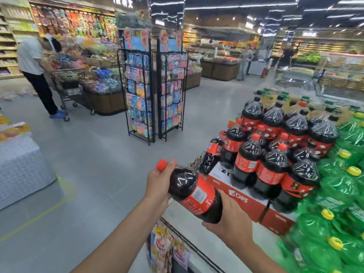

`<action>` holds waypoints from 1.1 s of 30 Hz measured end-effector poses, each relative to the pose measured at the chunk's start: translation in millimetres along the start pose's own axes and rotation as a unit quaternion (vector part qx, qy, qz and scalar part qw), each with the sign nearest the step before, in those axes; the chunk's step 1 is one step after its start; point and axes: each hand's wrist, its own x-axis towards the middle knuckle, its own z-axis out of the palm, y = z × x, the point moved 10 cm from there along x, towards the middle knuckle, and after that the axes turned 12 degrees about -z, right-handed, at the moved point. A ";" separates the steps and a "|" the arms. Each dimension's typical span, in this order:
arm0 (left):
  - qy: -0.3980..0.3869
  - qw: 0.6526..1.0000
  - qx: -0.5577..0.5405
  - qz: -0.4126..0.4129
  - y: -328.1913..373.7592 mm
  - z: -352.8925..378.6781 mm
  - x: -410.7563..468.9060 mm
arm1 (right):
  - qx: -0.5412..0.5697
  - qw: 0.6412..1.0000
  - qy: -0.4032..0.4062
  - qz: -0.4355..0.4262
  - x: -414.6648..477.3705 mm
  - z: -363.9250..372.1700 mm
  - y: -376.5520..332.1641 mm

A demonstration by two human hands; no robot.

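Observation:
I hold a large dark cola bottle with a red label and red cap, tilted on its side with the cap pointing up-left. My left hand grips its neck just below the cap. My right hand cups the bottle's base from below, fingers curled round it. The bottle hangs over the edge of a display stand, left of a stack of the same cola bottles standing on red cardboard boxes.
Green bottles with yellow caps fill the right. Two black wire racks of packets stand in the aisle ahead. A person with a shopping cart is at the far left. A white stack sits left; grey floor lies between.

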 end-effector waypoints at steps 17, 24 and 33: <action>-0.163 0.982 0.057 -0.072 16.7 92.2 167.6 | -0.011 0.981 0.038 0.191 89.7 49.2 63.9; -0.186 0.977 0.089 -0.054 22.8 153.4 215.6 | 0.025 0.971 0.079 0.226 126.4 59.3 114.1; -0.224 0.963 0.145 -0.046 21.9 212.8 264.4 | 0.072 0.947 0.138 0.281 157.6 77.0 153.7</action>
